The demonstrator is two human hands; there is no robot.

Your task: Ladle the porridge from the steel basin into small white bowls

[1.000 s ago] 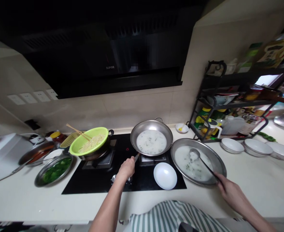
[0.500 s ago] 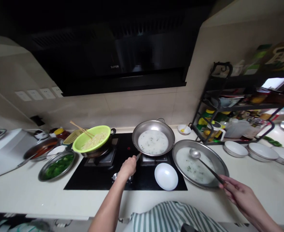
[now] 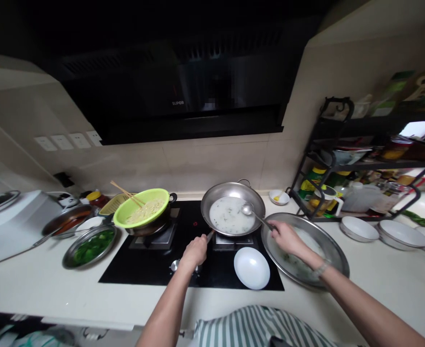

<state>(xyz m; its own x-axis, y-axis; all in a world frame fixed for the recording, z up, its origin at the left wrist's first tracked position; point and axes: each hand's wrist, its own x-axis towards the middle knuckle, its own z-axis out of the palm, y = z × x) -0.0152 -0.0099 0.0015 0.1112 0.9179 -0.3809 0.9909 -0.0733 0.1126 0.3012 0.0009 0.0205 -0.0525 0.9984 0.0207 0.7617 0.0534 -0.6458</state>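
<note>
Left hand [image 3: 195, 251]: grip closed round the handle of the steel frying pan [image 3: 207, 208]. Right hand [image 3: 287, 238]: grip closed on the ladle [image 3: 247, 208], forearm crossing above the wide steel basin [image 3: 338, 258]. Ladle head is over the right part of the pan's milky soup [image 3: 227, 217]; can't tell if it touches the liquid. Pan sits at the right burner of the black hob [image 3: 136, 271]. Basin is at the hob's right edge, milky liquid with green bits inside. 1 white bowl [image 3: 252, 268] on the hob, near side of the pan. Left burner: dark pot [image 3: 145, 230], lime-green bowl [image 3: 121, 218] on top with noodles [image 3: 147, 212] and 2 chopsticks [image 3: 124, 191]. Further left on the white bench [image 3: 35, 294]: oval steel dish [image 3: 68, 259] of leafy greens. Far right: black rack [image 3: 333, 120], row of white bowls [image 3: 359, 229] before it.
</note>
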